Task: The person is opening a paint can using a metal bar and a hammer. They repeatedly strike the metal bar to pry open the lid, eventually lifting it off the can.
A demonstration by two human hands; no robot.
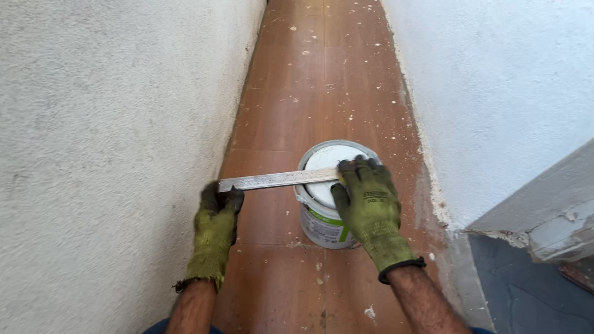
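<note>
Both hands (216, 228) (369, 205) clasp metal bar (278, 180)

Bright, even daylight fills the narrow passage, with soft shadows only close under the hands (369, 205). Focus is sharp throughout; walls beside them bow slightly from wide-angle distortion.

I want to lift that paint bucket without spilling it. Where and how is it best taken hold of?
Probably around the side wall, low down, with both hands from left and right. The paint bucket stands upright on the floor, open and holding white paint, and no handle shows. The flat metal bar lies across its rim, held by the left hand and right hand, so the top is blocked.
</note>
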